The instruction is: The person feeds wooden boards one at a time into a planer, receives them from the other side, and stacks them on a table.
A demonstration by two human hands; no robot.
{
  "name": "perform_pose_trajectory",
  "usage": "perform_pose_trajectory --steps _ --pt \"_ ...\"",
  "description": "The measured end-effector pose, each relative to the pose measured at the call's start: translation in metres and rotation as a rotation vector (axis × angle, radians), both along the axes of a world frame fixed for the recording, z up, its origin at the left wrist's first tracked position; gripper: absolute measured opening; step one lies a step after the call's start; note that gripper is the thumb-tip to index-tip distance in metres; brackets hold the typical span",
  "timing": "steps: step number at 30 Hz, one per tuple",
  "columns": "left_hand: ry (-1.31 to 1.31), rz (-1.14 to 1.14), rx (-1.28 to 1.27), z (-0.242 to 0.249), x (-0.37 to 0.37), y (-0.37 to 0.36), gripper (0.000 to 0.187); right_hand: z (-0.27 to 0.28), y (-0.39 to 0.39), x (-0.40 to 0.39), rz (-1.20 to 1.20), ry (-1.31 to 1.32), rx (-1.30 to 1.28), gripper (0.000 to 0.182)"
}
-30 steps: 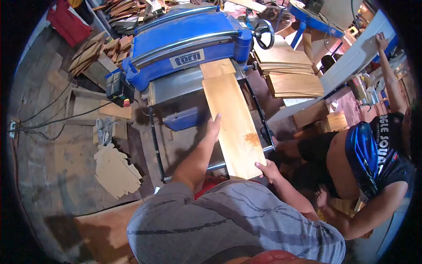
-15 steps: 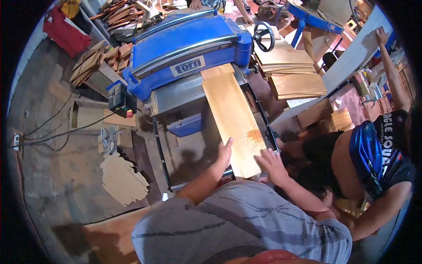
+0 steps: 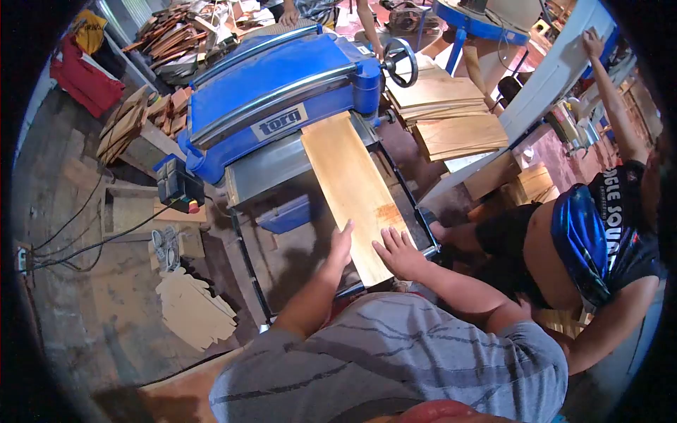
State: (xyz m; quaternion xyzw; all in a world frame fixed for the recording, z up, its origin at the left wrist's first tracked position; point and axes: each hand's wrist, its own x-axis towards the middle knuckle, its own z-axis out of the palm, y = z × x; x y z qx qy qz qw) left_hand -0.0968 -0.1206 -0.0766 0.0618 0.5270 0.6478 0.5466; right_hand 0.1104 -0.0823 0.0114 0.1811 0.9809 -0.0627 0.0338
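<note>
A long, pale wooden board (image 3: 347, 176) with a brown rough patch slopes from my body up to the infeed of a blue thickness planer (image 3: 275, 81). Its far end lies at the machine's mouth. My left hand (image 3: 341, 244) grips the board's left edge, thumb on top and the other fingers hidden below. On the near right part of the board my right hand (image 3: 400, 255) lies flat, fingers spread. The planer's metal bed (image 3: 264, 169) shows to the left of the board.
Stacked boards (image 3: 458, 134) stand right of the planer, near its handwheel (image 3: 400, 62). A co-worker (image 3: 564, 233) is close on my right; another person's hand (image 3: 290, 14) shows behind the machine. At left are a switch box (image 3: 176, 182), cables and scrap wood (image 3: 194, 303).
My board has moved forward to the planer's mouth, and the shorter piece ahead of it is out of sight. My right hand has shifted from the board's right edge onto its top.
</note>
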Motion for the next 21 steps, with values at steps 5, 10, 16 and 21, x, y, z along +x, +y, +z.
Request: perform_pose_trajectory --steps 5,10,16,21 --pt "0.001 -0.007 0.006 0.003 -0.010 0.013 0.041 0.007 0.014 -0.010 0.001 -0.024 -0.016 0.054" --pt "0.010 0.019 0.016 0.013 -0.012 0.025 0.041 0.007 0.028 -0.016 0.004 -0.044 -0.015 0.052" --pt "-0.009 -0.009 -0.007 -0.009 -0.028 0.039 0.042 -0.002 0.039 -0.026 0.007 -0.003 -0.017 0.053" --pt "-0.020 -0.020 0.005 -0.014 -0.039 0.049 0.043 -0.004 0.049 -0.034 0.024 -0.006 0.024 0.054"
